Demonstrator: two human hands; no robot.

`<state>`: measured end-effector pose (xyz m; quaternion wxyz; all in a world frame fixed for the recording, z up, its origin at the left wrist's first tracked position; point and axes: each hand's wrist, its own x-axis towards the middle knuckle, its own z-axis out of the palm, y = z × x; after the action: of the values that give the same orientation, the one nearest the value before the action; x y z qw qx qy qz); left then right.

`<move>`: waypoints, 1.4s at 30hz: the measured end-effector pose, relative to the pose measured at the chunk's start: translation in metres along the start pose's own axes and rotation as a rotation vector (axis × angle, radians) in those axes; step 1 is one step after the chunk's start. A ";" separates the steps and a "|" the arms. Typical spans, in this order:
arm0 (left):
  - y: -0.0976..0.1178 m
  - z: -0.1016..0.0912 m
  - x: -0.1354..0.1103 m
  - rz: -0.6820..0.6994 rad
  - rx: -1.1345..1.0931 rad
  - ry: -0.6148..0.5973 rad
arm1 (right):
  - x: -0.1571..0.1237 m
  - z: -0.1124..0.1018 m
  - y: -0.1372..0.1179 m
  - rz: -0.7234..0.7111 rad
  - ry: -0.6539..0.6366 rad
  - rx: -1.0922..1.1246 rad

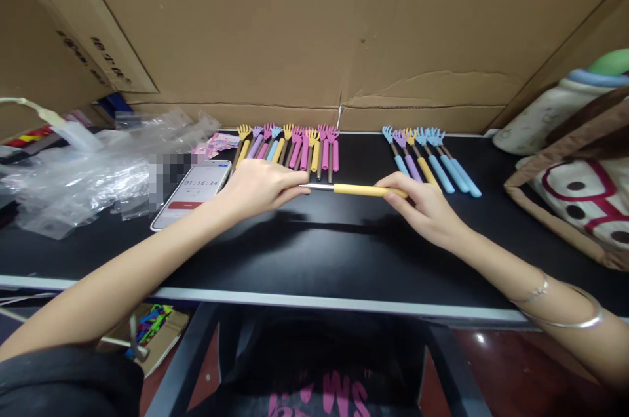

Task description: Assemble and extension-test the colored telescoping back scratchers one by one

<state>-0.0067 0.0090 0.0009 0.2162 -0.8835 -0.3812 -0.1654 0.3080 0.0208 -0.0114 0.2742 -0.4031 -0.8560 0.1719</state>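
Between my two hands a yellow-handled back scratcher [361,190] is held level above the black table. My left hand [265,186] is closed round its metal shaft end, hiding the claw. My right hand [422,204] pinches the end of the yellow grip. Behind my left hand lies a row of back scratchers [295,148] in yellow, pink, purple and blue, claws toward the back. Beyond my right hand a second group of back scratchers [437,161], mostly blue with a purple and a yellow one, lies slanted.
A phone [196,181] showing a timer lies left of my left hand. Clear plastic bags [98,168] are heaped at the left. On the right are a patterned bag [574,194] and a bottle [545,109]. Cardboard [314,30] walls the back; a box [162,338] sits below the table edge.
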 end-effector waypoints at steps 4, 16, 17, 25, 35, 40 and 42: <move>0.000 0.000 0.001 0.034 0.024 0.054 | 0.002 0.003 -0.002 0.058 -0.048 0.248; 0.005 0.002 0.001 0.077 0.040 0.075 | 0.006 0.003 0.004 0.347 -0.377 0.825; 0.006 0.002 0.001 0.069 0.034 0.065 | 0.006 0.003 0.004 0.345 -0.367 0.814; 0.009 -0.003 0.006 -0.107 -0.070 -0.209 | 0.006 0.001 -0.001 0.158 -0.115 0.423; -0.003 -0.016 0.008 -0.244 -0.486 -0.408 | 0.002 -0.014 -0.006 -0.185 0.041 -0.177; 0.001 -0.013 0.009 -0.221 -0.339 -0.348 | 0.002 -0.013 -0.003 -0.142 0.021 -0.119; 0.003 -0.012 0.008 -0.196 -0.253 -0.319 | 0.002 -0.013 -0.002 -0.121 0.010 -0.099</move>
<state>-0.0006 0.0061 0.0145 0.0237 -0.8773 -0.4708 -0.0901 0.3133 0.0221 0.0003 0.2680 -0.3643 -0.8850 0.1106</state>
